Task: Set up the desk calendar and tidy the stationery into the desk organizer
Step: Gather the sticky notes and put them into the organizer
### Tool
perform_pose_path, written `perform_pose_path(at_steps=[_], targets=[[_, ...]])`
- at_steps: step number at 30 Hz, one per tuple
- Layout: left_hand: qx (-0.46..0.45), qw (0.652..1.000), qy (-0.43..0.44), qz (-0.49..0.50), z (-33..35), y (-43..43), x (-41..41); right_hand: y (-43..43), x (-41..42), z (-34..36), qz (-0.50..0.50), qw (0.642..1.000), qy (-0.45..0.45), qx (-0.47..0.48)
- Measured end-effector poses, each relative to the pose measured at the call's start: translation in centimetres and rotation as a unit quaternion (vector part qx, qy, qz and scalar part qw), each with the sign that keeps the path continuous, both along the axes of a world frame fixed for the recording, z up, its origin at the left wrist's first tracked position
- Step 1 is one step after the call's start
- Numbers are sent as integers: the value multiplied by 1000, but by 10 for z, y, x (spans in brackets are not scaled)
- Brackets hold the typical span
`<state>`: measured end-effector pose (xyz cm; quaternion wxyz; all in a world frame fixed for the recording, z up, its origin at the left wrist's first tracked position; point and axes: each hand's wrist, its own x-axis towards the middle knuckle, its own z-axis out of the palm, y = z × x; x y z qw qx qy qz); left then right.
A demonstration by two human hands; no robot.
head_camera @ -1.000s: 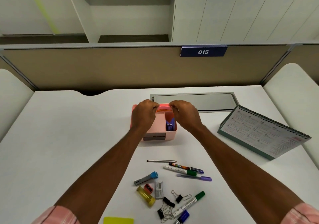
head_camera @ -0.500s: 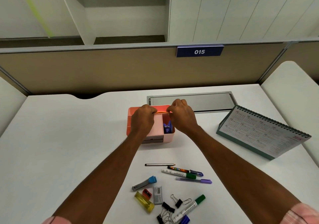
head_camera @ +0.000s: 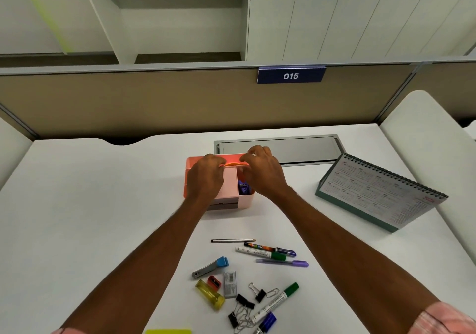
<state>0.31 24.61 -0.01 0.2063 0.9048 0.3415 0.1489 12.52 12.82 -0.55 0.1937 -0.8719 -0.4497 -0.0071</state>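
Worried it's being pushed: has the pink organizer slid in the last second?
No. The pink organizer keeps its place just in front of the grey desk hatch, at its left end.

Flat white desk
It carries a pink plastic organizer box, a teal-based spiral calendar and loose coloured markers.

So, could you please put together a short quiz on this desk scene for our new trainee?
1. True or false: the desk calendar lies flat and closed.
2. Where are the left hand and the right hand? A) at the pink organizer B) on the calendar C) picking up markers
3. Short answer: what colour is the pencil sharpener?

Key: 1. False, it stands propped up like a tent. 2. A. 3. Red.
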Motion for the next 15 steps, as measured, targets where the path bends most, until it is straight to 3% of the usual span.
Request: perform_pose_path(at_steps=[4, 9, 15], targets=[[2, 999, -33, -9, 1, -17, -17, -10, -18, 8, -7, 999, 22, 47], [18, 993, -115, -27, 1, -61, -52, -42, -75, 11, 7, 976, 131, 175], [-50, 988, -144, -28, -7, -115, -119, -93, -135, -5, -8, 953, 237, 187]])
